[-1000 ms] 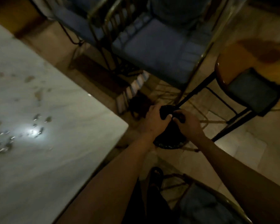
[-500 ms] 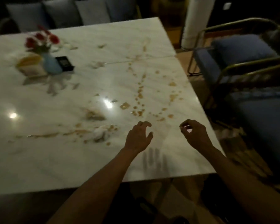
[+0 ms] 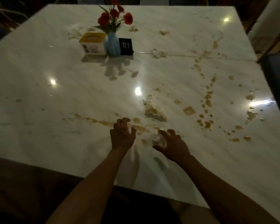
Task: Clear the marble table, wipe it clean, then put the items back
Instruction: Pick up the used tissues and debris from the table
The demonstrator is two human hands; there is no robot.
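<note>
A: Nearest us, the right hand has its grip curled round a crumpled tissue, right on the marble bench among the brown spill.

B: And the left hand?

A: Just beside it, fingers clawed and half open, holding nothing that I can see, tips near the streak.

B: What's next out?

A: A soaked wad of tissue, just beyond both hands and a little right; its long axis runs away from us, slanting left. The right hand is nearer, I'd judge, but it's full.

B: And the far things?

A: Well apart, left of centre: a yellow-topped tissue box, a blue vase of red flowers, the "01" table sign, touching in 1 row. More tissue scraps lie round them.
</note>
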